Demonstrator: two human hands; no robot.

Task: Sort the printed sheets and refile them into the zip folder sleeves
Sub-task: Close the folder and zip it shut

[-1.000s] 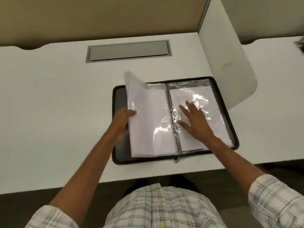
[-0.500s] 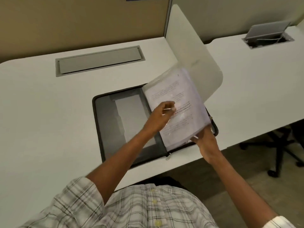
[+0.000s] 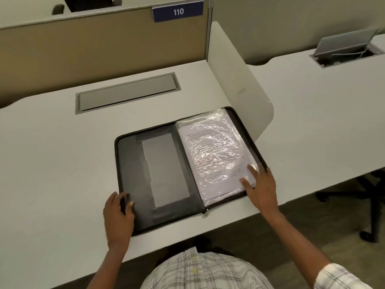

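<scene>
Now right hand (image 3: 261, 186), fingers spread, flat on sleeve stack (image 3: 212, 155) near corner, long axis running away; left hand (image 3: 117, 215) clasps zip folder (image 3: 129, 163) corner.

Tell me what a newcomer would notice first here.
A black zip folder lies open at the near edge of the white desk, shiny sleeves of printed sheets stacked on its right half. The right hand rests flat on their near right corner; the left hand holds the folder's near left corner. A blue sign reading 110 sits on the divider behind.
</scene>
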